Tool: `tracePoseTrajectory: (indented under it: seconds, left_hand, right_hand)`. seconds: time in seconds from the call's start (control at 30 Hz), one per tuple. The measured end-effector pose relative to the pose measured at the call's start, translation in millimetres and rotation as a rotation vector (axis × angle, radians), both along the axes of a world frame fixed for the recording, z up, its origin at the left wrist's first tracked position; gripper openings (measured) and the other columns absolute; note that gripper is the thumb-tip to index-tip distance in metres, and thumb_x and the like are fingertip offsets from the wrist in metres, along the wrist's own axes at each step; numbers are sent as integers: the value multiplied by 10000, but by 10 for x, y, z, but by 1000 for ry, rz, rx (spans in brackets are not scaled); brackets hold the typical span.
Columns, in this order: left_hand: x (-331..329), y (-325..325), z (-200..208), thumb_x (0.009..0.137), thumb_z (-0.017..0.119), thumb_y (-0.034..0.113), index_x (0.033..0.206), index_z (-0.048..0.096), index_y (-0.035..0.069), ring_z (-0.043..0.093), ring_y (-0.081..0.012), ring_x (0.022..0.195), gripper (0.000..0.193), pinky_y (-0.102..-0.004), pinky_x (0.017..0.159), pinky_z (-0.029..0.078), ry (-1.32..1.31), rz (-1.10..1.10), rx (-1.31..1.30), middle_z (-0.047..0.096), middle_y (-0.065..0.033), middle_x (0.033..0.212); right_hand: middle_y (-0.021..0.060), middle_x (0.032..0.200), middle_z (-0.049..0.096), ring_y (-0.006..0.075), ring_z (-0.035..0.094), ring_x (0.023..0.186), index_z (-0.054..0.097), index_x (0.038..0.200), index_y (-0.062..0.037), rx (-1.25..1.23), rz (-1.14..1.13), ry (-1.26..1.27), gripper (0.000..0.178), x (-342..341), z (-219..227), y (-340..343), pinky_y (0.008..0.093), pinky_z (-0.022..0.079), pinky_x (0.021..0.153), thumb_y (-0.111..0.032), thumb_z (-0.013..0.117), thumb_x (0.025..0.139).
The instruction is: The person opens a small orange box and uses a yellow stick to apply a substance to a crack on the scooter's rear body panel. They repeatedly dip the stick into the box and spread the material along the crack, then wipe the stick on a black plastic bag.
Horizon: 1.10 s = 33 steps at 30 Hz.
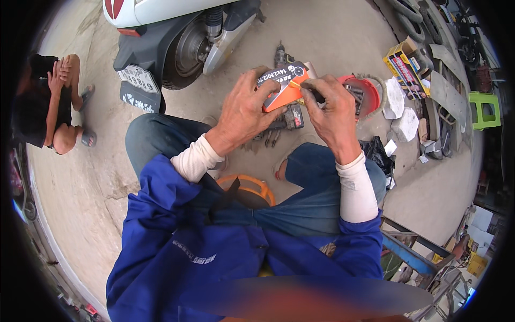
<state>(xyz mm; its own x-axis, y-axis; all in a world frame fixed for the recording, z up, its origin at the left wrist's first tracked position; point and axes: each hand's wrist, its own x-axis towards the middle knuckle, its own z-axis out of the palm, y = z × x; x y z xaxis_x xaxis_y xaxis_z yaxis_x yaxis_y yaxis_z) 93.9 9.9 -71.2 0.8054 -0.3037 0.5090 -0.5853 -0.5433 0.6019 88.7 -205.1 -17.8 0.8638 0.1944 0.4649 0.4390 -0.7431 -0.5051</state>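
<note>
Soft, even light brightens the floor [80,182], edges curve into black, and a blurred patch [306,298] spans the bottom.

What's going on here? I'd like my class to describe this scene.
A person in blue holds an orange-and-black box up in front of them with both bare hands. The left hand grips one side, while the right hand has its fingers at the other end. Beyond the hands, a white scooter stands at the upper left. A power tool lies on the floor, partly hidden by the hands, and a red container sits to the right.
</note>
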Motion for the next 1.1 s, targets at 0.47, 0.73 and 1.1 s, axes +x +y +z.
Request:
tracePoseTrajectory:
  seconds: [0.47, 0.73, 1.1]
  left_hand:
    - [1, 19, 56, 743, 931, 134, 1041, 660, 46, 640, -403, 1147, 412, -472, 949, 546, -58, -16, -36, 636, -200, 1306]
    - [23, 9, 43, 730, 932, 130, 960, 656, 33, 640, -404, 1129, 372, -475, 934, 545, -66, -10, -58, 637, -206, 1299]
    - [9, 40, 45, 717, 937, 123, 979, 659, 36, 637, -405, 1107, 392, -477, 928, 540, -92, -22, -35, 638, -206, 1289]
  right_hand:
    - [124, 932, 697, 291, 703, 804, 764, 1045, -16, -28, 37, 15, 139, -16, 27, 32, 382, 552, 713, -53, 782, 911]
    - [124, 939, 690, 294, 694, 793, 759, 1039, -11, -16, 54, 44, 128, 30, 49, 51, 380, 547, 713, -56, 777, 921]
    - [121, 939, 694, 289, 704, 822, 767, 1054, -14, -67, 39, 92, 155, 51, 36, 56, 369, 556, 747, -48, 792, 904]
